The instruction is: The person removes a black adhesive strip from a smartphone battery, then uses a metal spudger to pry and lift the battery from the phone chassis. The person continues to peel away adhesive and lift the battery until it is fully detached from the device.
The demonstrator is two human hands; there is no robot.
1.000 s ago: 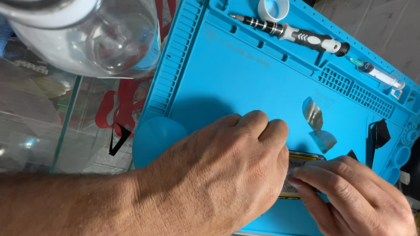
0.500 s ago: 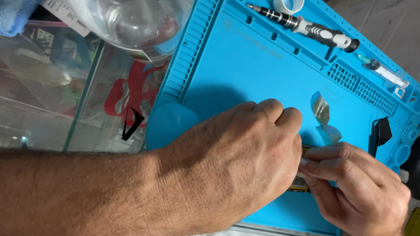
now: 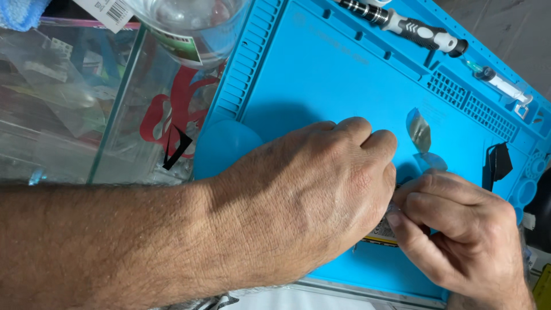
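My left hand (image 3: pixel 321 189) lies knuckles-up over a small flat part (image 3: pixel 381 234) with a yellow-and-black edge, holding it down on the blue work mat (image 3: pixel 333 74). Most of that part is hidden under the hand. My right hand (image 3: pixel 459 229) meets it from the right, thumb and fingers pinched at the part's exposed edge. Just beyond the fingers lie a crumpled silvery foil scrap (image 3: pixel 419 131) and a clear film scrap (image 3: pixel 431 162).
A black-and-white screwdriver (image 3: pixel 413 28) and a thin syringe-like tool (image 3: pixel 505 86) rest in the mat's far trays. A black scrap (image 3: pixel 498 162) lies at the right. A round blue disc (image 3: pixel 227 146) overlaps the mat's left edge. A clear jar (image 3: pixel 195 23) stands on glass at the left.
The view has shifted, so the mat and tools sit further right. My right hand's fingers have curled tighter against the part's edge; my left hand stays over it.
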